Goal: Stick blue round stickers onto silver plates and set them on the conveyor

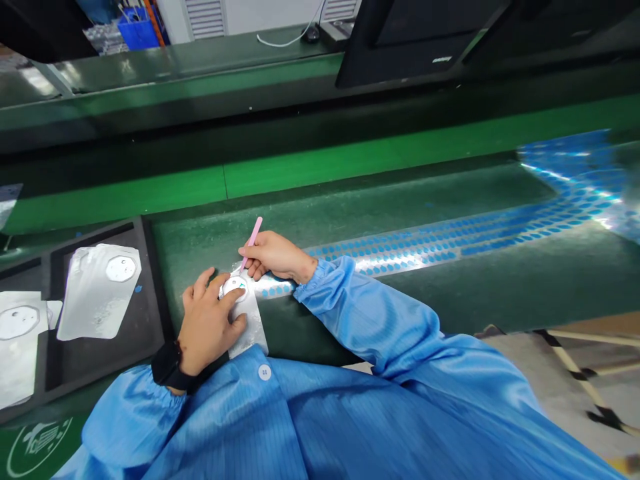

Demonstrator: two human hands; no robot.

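Note:
My left hand lies spread over a silver foil sheet, its thumb pressing on a round white disc on that sheet. My right hand grips a slim pink plastic tool whose lower end reaches down to the disc's upper edge. The tool's tip is hidden or too small to make out. Just right of the disc, a long film strip printed with rows of blue oval dots runs off toward the right, close to my right hand.
A black foam tray at the left holds several silver sheets with pale octagonal patches. The green bench top runs across the view. A dark monitor and a blue bin stand at the back. My blue sleeves fill the bottom.

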